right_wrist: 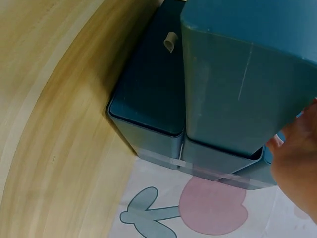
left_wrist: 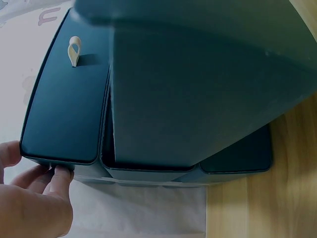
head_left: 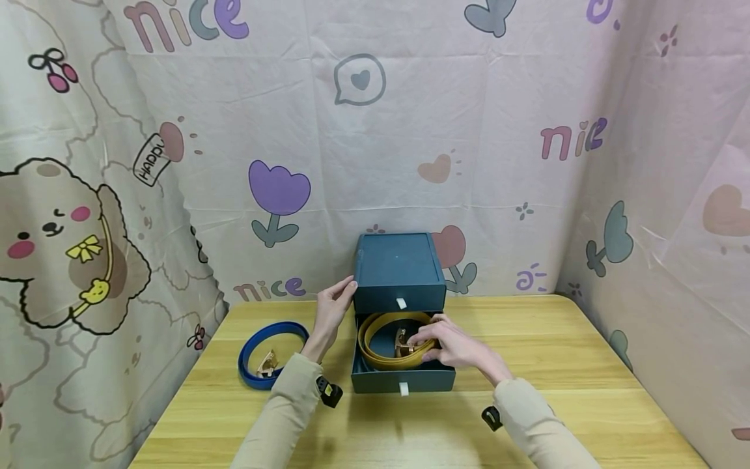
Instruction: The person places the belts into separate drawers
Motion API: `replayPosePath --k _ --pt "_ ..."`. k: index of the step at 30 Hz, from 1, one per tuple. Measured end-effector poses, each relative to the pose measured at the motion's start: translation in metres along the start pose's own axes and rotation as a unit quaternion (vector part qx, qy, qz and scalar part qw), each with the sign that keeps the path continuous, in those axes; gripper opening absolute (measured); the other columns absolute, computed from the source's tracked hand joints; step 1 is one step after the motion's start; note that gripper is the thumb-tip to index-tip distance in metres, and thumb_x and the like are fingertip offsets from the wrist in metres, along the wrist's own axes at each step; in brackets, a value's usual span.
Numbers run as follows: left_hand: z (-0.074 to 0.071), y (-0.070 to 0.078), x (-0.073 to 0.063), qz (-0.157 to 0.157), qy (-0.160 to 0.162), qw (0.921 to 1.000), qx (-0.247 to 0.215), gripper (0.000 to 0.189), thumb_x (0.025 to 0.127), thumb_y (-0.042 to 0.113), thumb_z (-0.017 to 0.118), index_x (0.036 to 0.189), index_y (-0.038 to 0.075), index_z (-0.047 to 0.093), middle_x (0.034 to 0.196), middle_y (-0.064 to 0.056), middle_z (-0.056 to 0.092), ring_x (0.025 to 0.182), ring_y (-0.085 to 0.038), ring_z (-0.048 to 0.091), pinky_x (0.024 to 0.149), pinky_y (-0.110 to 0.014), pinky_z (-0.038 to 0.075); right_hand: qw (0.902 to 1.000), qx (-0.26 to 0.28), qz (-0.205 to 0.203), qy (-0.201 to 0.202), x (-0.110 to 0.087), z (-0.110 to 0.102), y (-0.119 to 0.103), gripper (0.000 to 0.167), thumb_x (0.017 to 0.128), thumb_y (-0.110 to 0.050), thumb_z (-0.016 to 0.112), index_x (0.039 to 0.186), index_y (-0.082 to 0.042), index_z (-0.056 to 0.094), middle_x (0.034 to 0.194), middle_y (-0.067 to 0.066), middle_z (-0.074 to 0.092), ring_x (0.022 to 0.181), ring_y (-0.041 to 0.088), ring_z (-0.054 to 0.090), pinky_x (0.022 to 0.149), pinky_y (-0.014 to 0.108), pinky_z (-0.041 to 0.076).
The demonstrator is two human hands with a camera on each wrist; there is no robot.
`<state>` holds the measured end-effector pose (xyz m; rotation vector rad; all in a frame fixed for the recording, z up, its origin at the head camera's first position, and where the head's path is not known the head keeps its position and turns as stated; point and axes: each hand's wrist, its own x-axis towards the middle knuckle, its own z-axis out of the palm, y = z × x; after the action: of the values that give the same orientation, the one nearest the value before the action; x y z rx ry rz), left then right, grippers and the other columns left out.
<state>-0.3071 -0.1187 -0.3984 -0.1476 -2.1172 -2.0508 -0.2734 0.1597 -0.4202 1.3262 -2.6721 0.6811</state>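
Observation:
A dark teal drawer box (head_left: pixel 398 257) stands at the back of the table, its middle drawer (head_left: pixel 375 382) pulled out. Inside that drawer lies a coiled yellow belt (head_left: pixel 387 363) with a gold-coloured buckle. My right hand (head_left: pixel 454 342) grips the coil's right side, index finger by the buckle and thumb lower down; in the right wrist view the drawer wall partly hides this hand (right_wrist: pixel 299 166). At the box's upper left corner, my left hand (head_left: pixel 331 311) rests against its side. The left wrist view shows its fingers (left_wrist: pixel 59 186) touching the top compartment's side.
Left of the box a coiled blue belt (head_left: pixel 249 352) with a gold-coloured buckle lies on the wooden table (head_left: pixel 527 391). The top drawer (left_wrist: pixel 64 109) is closed, and so is the bottom drawer (right_wrist: pixel 153 84); both have white pull tabs. A printed curtain (head_left: pixel 504 163) hangs behind.

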Motion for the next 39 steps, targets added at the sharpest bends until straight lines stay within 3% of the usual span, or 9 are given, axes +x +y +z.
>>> replayPosePath --k 5,17,29,39 --pt "0.0000 -0.0003 0.0001 0.002 0.001 1.0000 -0.001 0.044 0.103 0.021 0.058 0.143 0.002 0.055 0.147 -0.022 0.054 0.139 -0.035 0.051 0.115 -0.045 0.043 0.9999 -0.014 -0.004 -0.005 0.0028 0.0017 0.0032 0.034 0.083 -0.012 0.080 0.117 -0.013 0.076 0.113 -0.003 0.078 0.100 0.011 0.069 0.104 0.049 0.041" --pt "-0.0001 0.0010 0.0002 -0.001 0.002 1.0000 0.000 0.044 0.103 0.021 0.058 0.143 0.002 0.056 0.146 -0.022 0.055 0.138 -0.034 0.052 0.114 -0.046 0.043 0.9994 -0.012 0.003 -0.034 0.0074 0.0022 0.0052 0.033 0.083 -0.013 0.081 0.116 -0.014 0.077 0.112 -0.004 0.078 0.101 0.012 0.068 0.098 0.038 0.046" --pt "0.0003 -0.0006 0.0010 -0.010 0.002 1.0000 0.000 0.045 0.103 0.023 0.058 0.143 0.003 0.055 0.148 -0.021 0.054 0.139 -0.033 0.051 0.115 -0.044 0.043 0.9993 -0.026 0.005 -0.026 0.0084 0.0051 0.0074 0.027 0.081 -0.015 0.084 0.107 -0.016 0.079 0.101 -0.009 0.079 0.093 0.008 0.061 0.095 0.037 0.043" --pt "0.0002 0.0000 0.0001 -0.008 0.000 1.0000 -0.005 0.044 0.103 0.021 0.058 0.143 0.002 0.055 0.148 -0.021 0.054 0.139 -0.034 0.050 0.114 -0.044 0.043 0.9981 -0.043 0.029 -0.032 0.0091 0.0075 0.0054 0.026 0.079 -0.016 0.086 0.104 -0.018 0.080 0.100 -0.011 0.078 0.098 0.009 0.063 0.101 0.042 0.043"
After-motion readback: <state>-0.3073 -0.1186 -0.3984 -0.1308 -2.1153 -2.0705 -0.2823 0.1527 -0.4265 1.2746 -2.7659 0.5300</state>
